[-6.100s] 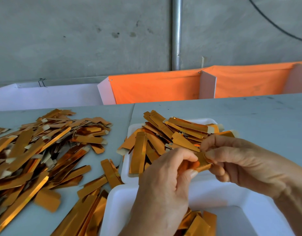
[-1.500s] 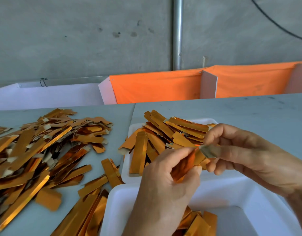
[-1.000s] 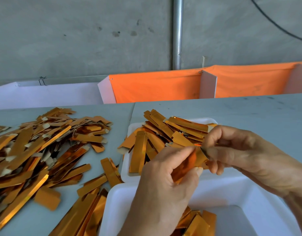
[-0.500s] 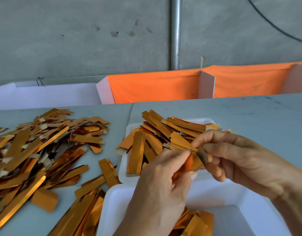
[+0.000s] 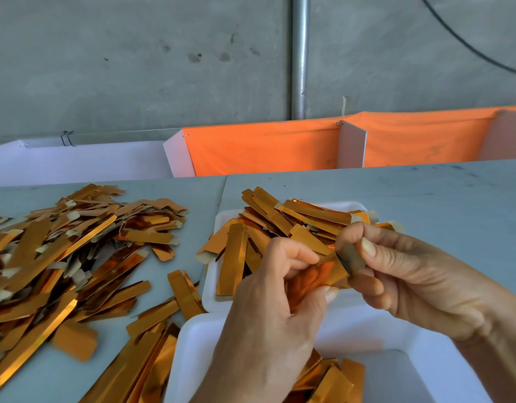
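Both hands hold one shiny gold card strip [image 5: 318, 274] above the white trays. My left hand [image 5: 268, 321] grips its near end between thumb and curled fingers. My right hand [image 5: 419, 280] pinches the far end, where a dull grey-brown flap [image 5: 351, 258] is bent up between thumb and forefinger. The strip's middle shows an orange reflection. Much of the strip is hidden inside my left hand.
A far white tray [image 5: 219, 219] holds a heap of gold strips [image 5: 280, 225]. A nearer white tray [image 5: 396, 367] holds several more strips [image 5: 332, 382]. A large loose pile [image 5: 65, 251] covers the grey table on the left. Orange fabric bins [image 5: 265, 146] stand behind the table.
My right thumb and forefinger have shifted on the strip's far end and folded its grey flap further up. My left hand keeps its grip, barely moved.
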A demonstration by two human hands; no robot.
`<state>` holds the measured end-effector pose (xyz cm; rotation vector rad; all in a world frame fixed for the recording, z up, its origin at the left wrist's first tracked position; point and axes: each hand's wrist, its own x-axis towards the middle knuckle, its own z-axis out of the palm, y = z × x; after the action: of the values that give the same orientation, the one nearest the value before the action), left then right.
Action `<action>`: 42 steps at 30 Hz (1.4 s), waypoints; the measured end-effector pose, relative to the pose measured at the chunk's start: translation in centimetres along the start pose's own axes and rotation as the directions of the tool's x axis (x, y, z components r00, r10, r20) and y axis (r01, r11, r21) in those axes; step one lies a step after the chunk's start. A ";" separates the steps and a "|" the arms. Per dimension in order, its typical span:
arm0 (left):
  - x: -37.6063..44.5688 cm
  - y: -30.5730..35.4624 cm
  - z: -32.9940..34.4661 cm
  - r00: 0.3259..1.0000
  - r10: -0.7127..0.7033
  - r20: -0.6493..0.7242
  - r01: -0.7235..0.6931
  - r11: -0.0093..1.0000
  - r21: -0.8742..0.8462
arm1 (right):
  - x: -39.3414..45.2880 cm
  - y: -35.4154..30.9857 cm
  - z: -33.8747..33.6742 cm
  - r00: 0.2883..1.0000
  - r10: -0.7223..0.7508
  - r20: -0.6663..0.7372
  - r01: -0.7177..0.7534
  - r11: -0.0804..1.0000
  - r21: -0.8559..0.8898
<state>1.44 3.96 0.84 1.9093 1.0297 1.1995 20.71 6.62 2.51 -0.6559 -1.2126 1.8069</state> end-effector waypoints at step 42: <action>-0.1 0.1 -0.3 0.995 0.103 -0.001 -0.101 0.974 0.202 | 0.5 0.1 0.8 0.976 -0.152 -0.153 0.068 0.889 -0.452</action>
<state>1.14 3.85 1.02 2.1366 1.1070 1.2019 19.83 6.62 2.78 -0.9683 -1.5164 1.3432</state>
